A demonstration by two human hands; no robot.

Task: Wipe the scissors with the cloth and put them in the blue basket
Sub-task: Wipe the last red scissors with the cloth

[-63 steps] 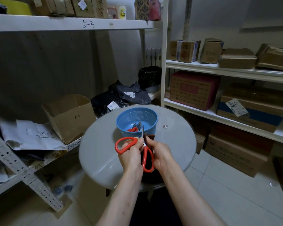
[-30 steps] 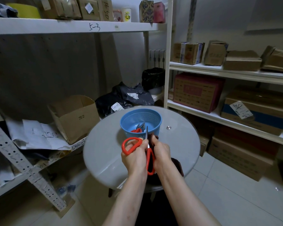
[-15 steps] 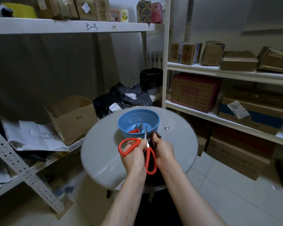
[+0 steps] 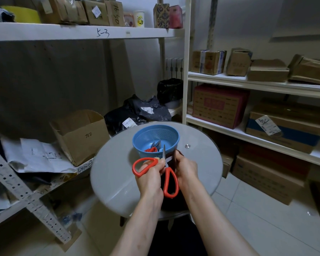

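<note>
Red-handled scissors [image 4: 169,180] are held open above a round grey table [image 4: 115,174]. My left hand [image 4: 151,175] grips the left handle loop, and one blade points up toward the basket. My right hand [image 4: 186,168] holds a dark cloth [image 4: 174,155] pressed against the other blade. More of the dark cloth hangs below my hands. The blue basket [image 4: 171,133] stands on the table just beyond my hands, and other scissors [image 4: 152,147] with red handles lie inside it.
An open cardboard box [image 4: 79,133] and papers [image 4: 39,156] sit on the low shelf at left. Black bags [image 4: 142,111] lie behind the table. Shelves with boxes [image 4: 218,106] line the right side. A tiled floor shows at lower right.
Both hands stay on the scissors and cloth near the basket. My right hand with the cloth has shifted slightly along the blade. The view has swayed a little.
</note>
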